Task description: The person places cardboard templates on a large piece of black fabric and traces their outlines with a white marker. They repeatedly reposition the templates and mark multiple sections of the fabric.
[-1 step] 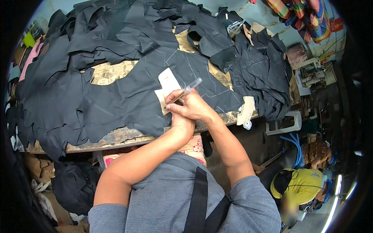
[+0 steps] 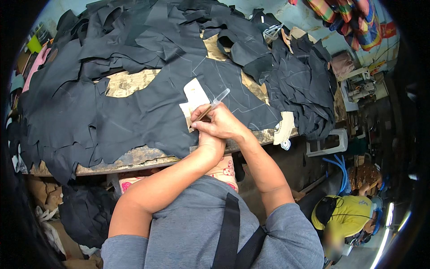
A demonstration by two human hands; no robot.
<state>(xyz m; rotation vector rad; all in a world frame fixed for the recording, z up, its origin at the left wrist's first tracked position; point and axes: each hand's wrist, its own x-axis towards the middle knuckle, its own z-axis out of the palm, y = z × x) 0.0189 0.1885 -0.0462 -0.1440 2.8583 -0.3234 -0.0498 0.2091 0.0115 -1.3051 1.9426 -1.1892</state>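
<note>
Both forearms rise from the lower edge and cross at the wrists, the right hand (image 2: 222, 123) curled closed over the mostly hidden left hand (image 2: 202, 134).

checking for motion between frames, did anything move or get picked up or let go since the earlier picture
Nothing visibly changed: the right hand holds the pen over the cardboard pattern on the black leather, and the left hand lies under it.
</note>
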